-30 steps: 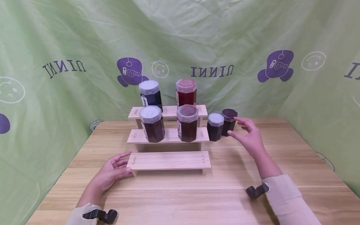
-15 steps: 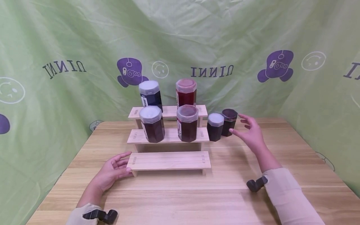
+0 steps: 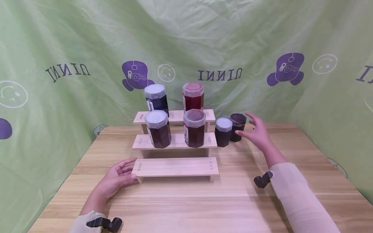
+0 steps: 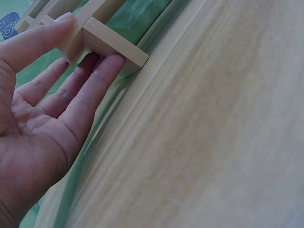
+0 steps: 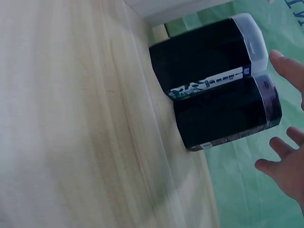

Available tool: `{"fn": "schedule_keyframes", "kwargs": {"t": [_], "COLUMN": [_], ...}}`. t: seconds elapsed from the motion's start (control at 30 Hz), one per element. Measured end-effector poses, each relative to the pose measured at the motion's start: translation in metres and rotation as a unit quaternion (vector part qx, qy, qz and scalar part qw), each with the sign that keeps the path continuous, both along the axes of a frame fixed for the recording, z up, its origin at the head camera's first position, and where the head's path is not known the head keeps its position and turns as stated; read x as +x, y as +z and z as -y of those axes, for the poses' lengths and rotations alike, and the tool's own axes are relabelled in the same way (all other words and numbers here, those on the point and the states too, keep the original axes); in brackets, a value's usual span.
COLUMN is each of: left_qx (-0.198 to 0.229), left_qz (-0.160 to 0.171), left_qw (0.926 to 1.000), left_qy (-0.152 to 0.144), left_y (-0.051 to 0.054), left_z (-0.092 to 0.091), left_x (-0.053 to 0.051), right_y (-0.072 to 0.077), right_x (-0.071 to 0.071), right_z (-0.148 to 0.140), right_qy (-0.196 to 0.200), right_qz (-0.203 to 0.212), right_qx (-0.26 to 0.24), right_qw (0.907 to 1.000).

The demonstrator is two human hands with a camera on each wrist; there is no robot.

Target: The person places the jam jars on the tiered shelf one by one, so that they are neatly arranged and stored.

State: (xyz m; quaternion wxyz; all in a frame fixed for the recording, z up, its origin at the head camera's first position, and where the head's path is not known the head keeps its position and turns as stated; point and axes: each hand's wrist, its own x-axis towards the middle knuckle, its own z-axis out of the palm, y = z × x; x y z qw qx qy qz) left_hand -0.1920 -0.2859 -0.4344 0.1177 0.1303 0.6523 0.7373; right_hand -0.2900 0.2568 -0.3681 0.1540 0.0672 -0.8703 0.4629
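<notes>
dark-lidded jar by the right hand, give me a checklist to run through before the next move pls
1. Black octagonal jar with a dark lid upright on the light wooden table: ok.
2. Right hand free and near the jar: ok, thumb and fingers spread.
3. Secure grip: not ok, the hand is not closed around it.
4. Apart from the black octagonal jar with a white lid: not ok, the two look pressed together in the right wrist view.
5. Pale wooden three-step stand steadied: ok, left hand holds the lowest step's left end.
6. Dark lid fastened tight: cannot tell.
</notes>
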Motion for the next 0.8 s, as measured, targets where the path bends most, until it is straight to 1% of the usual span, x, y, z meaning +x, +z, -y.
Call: {"fn": "schedule_keyframes", "kwargs": {"t": [0.17, 0.4, 0.67, 0.8], "left_qx": [-0.006, 0.001, 0.004, 0.004], "left_qz": [0.003, 0.005, 0.004, 0.002], "left_qw": [1.0000, 1.0000, 1.0000, 1.0000], "left_qy": [0.006, 0.002, -0.002, -0.004], "left_y": [0.001, 0.001, -0.001, -0.002], "left_z": [0.001, 0.002, 0.002, 0.002], "left_x": [0.001, 0.001, 0.000, -0.001], "right_y": [0.001, -0.003, -0.010, -0.013], "right_x": [-0.010, -0.022, -0.031, -0.034], "right_z": [0.000, 0.002, 0.003, 0.003], "right_qy": [0.011, 0.026, 0.024, 0.016], "right_qz": [0.015, 0.037, 0.050, 0.050], "right_qx": [0.002, 0.004, 0.000, -0.015], "right_qw": [0.9998, 0.9990, 0.9985, 0.9985]}}
